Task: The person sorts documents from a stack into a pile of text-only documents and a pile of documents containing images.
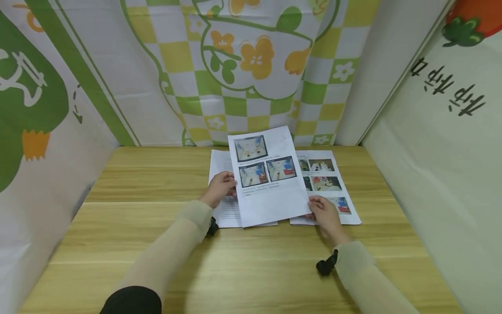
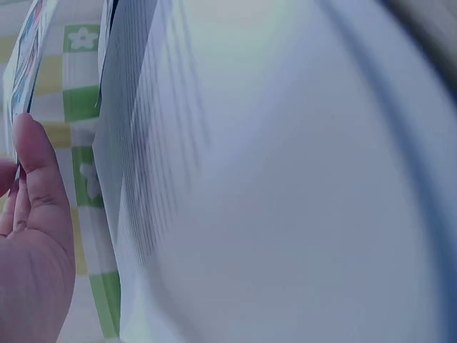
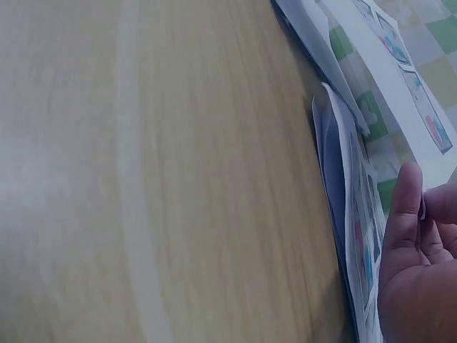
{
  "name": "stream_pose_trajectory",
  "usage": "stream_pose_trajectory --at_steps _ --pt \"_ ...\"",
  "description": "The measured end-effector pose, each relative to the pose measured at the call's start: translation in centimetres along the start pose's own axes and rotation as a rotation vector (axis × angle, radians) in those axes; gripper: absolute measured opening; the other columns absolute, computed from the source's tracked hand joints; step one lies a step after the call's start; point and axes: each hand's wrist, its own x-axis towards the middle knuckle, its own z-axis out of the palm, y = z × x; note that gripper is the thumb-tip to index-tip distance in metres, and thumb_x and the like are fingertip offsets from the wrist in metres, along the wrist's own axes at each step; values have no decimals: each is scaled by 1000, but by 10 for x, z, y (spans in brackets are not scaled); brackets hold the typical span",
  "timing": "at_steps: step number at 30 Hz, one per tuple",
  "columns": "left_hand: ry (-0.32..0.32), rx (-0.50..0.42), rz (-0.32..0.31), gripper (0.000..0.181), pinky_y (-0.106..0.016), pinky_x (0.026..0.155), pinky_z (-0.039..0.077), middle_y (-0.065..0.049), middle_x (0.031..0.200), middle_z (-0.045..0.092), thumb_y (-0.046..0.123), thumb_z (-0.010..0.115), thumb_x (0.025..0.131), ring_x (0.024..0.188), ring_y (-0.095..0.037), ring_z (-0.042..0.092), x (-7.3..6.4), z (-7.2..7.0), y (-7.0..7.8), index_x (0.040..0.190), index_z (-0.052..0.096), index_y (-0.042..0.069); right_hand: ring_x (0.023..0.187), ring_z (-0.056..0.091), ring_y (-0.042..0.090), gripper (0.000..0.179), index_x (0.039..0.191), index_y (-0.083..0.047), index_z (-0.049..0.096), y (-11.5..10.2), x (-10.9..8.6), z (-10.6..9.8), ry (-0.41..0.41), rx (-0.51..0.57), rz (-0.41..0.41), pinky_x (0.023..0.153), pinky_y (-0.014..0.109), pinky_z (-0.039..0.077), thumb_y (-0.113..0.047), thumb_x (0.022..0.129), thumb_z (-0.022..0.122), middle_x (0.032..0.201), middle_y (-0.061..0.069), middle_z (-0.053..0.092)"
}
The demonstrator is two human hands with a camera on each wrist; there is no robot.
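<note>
Both hands hold up one printed sheet of paper (image 1: 274, 200) with three pictures on it, tilted above two paper stacks. My left hand (image 1: 219, 188) pinches its left edge; in the left wrist view the thumb and fingers of the left hand (image 2: 39, 214) meet at that edge. At the lower right corner my right hand (image 1: 325, 216) pinches the sheet, as the right hand (image 3: 421, 257) also shows in the right wrist view. Beneath lie a left stack of text pages (image 1: 227, 216) and a right stack with pictures (image 1: 347, 187), both partly hidden by the sheet.
The stacks lie toward the back of a wooden table (image 1: 251, 270). Behind it hangs a checked, flowered curtain (image 1: 243, 104). Printed walls stand on the left (image 1: 98, 56) and right (image 1: 439, 144). Small black devices (image 1: 326, 265) sit at the wrists.
</note>
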Motion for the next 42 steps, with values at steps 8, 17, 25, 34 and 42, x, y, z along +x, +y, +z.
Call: stream_pose_trajectory --at_steps 8,17,25,34,42 --pt "-22 52 -15 25 -29 61 55 -12 94 58 -2 56 94 73 -17 60 8 27 -2 118 52 -7 75 58 6 31 128 9 50 11 1 -18 59 6 33 65 24 55 -4 99 49 107 13 57" --pt "-98 107 -57 25 -30 61 55 -15 100 58 4 51 98 72 -18 58 6 53 -5 121 50 -7 70 59 5 33 129 11 47 12 0 -36 95 7 37 63 23 54 -4 99 49 109 17 58" --pt "-97 132 -44 26 -30 60 56 -17 100 61 6 51 98 70 -18 60 10 77 -6 121 55 -7 67 60 6 37 132 12 46 12 -5 -60 125 -7 40 64 22 54 -4 98 50 100 7 62" --pt "-108 132 -55 20 -32 61 57 -17 94 63 5 55 97 62 -16 60 14 103 -5 113 58 -7 73 57 4 40 134 11 44 13 -9 -84 131 -132 56 67 21 54 -10 100 46 124 28 51" --pt "-150 138 -83 24 -31 60 57 -16 92 61 7 52 98 68 -20 61 17 132 -12 117 56 -6 75 55 1 39 133 14 43 14 -12 -104 170 -127 46 68 20 54 -5 99 45 126 28 49"
